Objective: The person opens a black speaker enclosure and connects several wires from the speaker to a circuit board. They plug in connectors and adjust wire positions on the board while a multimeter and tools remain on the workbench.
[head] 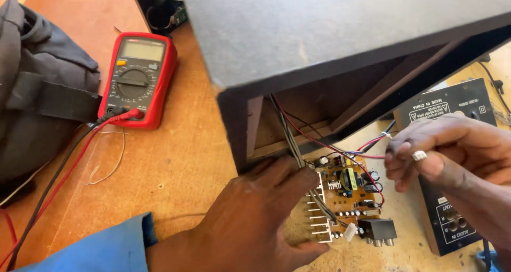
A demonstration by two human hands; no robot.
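At the bottom of the frame, nearest the camera, the left hand comes out of a blue sleeve and lies flat beside a brown circuit board. Its fingers are together and stretched out, and they press on the grey wire bundle at the left edge of the board. The board lies at the lower centre, just under the open side of a dark speaker box. At the right of the frame, the right hand has its fingers closed on thin red wires that run to the board. Under this hand lies a black back panel. At the upper left, a red multimeter rests on the wooden table, beside a grey bag.
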